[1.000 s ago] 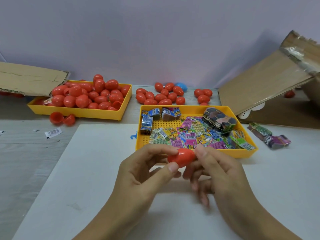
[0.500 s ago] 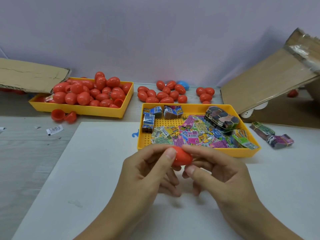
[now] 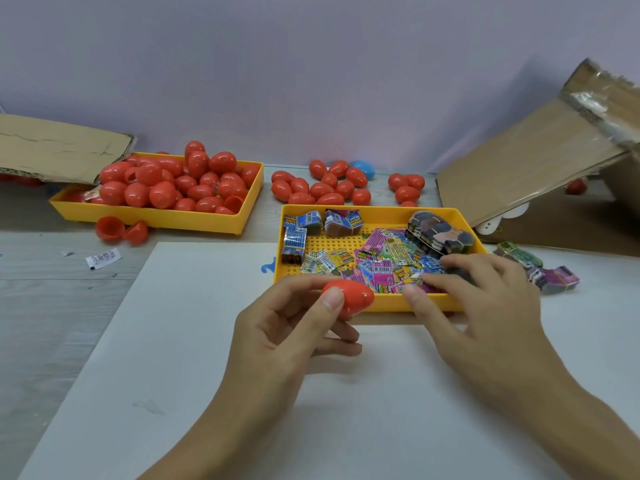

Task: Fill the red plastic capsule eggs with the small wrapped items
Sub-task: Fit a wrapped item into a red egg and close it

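Two yellow plastic trays sit on the table: far-left yellow tray (image 3: 152, 216) is heaped w/ closed red plastic capsule eggs (image 3: 162, 181); nearer perforated yellow tray (image 3: 374, 303) holds small colourful wrapped packets (image 3: 377, 263), loose in the middle plus bundled stacks along its back edge. More red eggs (image 3: 329, 188) and one blue egg (image 3: 363, 169) lie loose behind it, an opened red egg (image 3: 121, 230) by the left tray. Left hand (image 3: 277, 341) pinches a red capsule egg (image 3: 351, 297) betw. thumb and fingers, just at the near tray's front rim. Right hand (image 3: 485, 306) is spread, fingertips on the packets; can't tell if it grips one. Vs 0.5 s ago: right hand has let go of the egg and moved into the tray; left hand alone now keeps the egg
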{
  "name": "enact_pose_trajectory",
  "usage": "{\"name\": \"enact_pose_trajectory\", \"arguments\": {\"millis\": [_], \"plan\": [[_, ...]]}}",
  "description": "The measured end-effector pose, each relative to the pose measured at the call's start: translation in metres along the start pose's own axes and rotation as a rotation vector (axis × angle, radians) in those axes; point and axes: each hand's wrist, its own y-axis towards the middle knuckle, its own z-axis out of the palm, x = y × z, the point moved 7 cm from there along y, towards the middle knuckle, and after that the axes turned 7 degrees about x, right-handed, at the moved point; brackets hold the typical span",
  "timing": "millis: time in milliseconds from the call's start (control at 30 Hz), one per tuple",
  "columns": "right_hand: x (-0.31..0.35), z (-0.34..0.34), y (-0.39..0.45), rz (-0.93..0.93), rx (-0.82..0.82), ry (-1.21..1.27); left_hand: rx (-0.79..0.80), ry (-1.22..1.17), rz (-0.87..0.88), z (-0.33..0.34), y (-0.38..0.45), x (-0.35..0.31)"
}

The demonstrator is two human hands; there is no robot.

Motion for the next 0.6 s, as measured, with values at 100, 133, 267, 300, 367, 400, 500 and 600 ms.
{"name": "enact_pose_trajectory", "arguments": {"millis": [100,133,267,300,367,400,500,600], "plan": [[0.004,-0.005,0.000,-0.065,-0.022,0.053,0.003,0.008,0.010,0.001,0.000,-0.002],[0.007,-0.007,0.001,-0.084,-0.028,0.085,0.005,0.014,0.012,0.001,0.000,-0.002],[0.012,-0.013,0.001,-0.113,-0.024,0.283,0.010,0.023,0.015,0.000,-0.001,-0.002],[0.011,-0.014,0.001,-0.111,-0.022,0.343,0.010,0.024,0.017,0.000,-0.002,-0.002],[0.007,-0.018,0.000,-0.077,-0.033,0.457,0.009,0.020,0.021,-0.001,-0.002,-0.002],[0.006,-0.021,0.000,-0.069,-0.051,0.500,0.009,0.018,0.023,-0.001,-0.002,-0.001],[0.008,-0.031,-0.001,-0.099,-0.126,0.614,0.002,-0.001,0.016,-0.002,-0.002,0.000],[0.002,-0.037,0.001,-0.036,-0.161,0.685,0.003,-0.007,0.016,-0.001,-0.001,0.001]]}}
